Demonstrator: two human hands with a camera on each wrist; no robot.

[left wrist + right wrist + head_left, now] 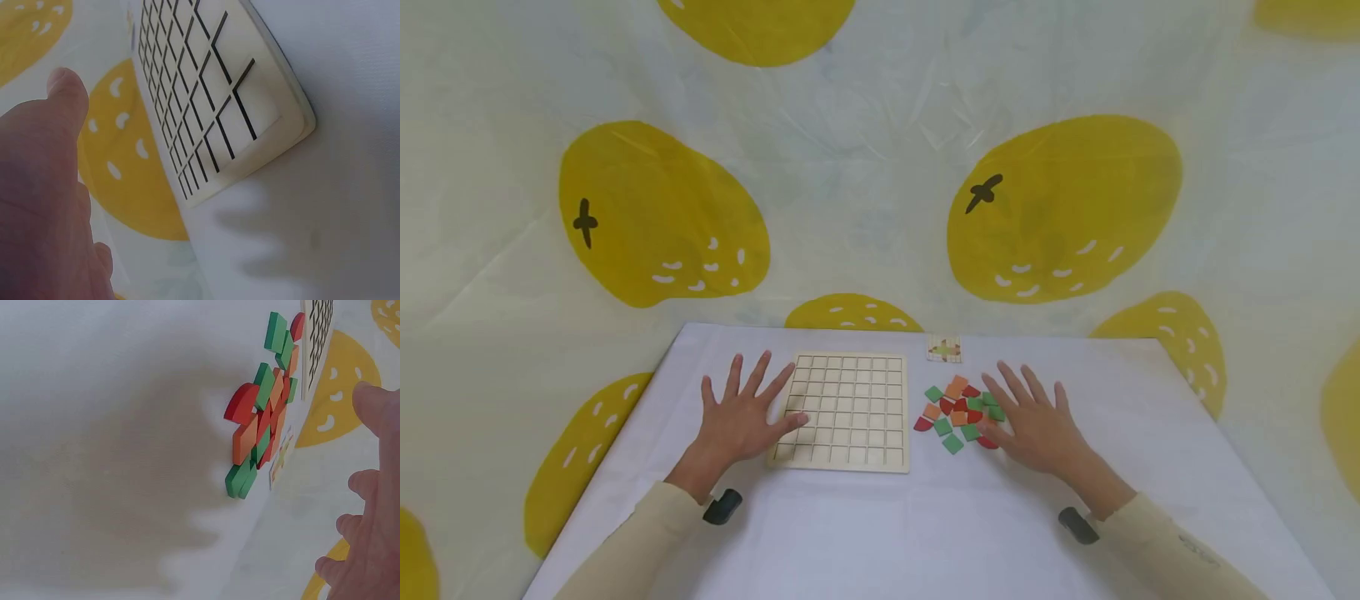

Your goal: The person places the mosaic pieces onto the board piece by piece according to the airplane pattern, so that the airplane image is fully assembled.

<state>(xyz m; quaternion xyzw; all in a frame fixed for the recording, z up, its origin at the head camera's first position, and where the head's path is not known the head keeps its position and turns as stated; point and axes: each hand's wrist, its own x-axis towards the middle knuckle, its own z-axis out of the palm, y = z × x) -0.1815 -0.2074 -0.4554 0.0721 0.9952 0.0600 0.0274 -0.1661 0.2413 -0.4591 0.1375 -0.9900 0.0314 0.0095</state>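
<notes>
My left hand (741, 421), fingers spread, hovers over the left edge of a square wooden grid board (850, 412). In the left wrist view the board (206, 94) lies flat beyond the thumb, and the hand's shadow falls on the cloth. My right hand (1037, 425) is likewise spread and holds nothing. It is above the right side of a loose pile of small wooden pieces (958, 418). Green squares (275, 332), orange squares (245, 440) and red quarter-round pieces (242, 405) make up the pile, some overlapping.
A small pattern card (944, 349) with a coloured figure on a grid lies near the far edge, behind the pieces. White cloth covers the table (850, 533). A curtain (865, 167) printed with yellow fruit hangs behind it. Each wrist wears a dark device (722, 507).
</notes>
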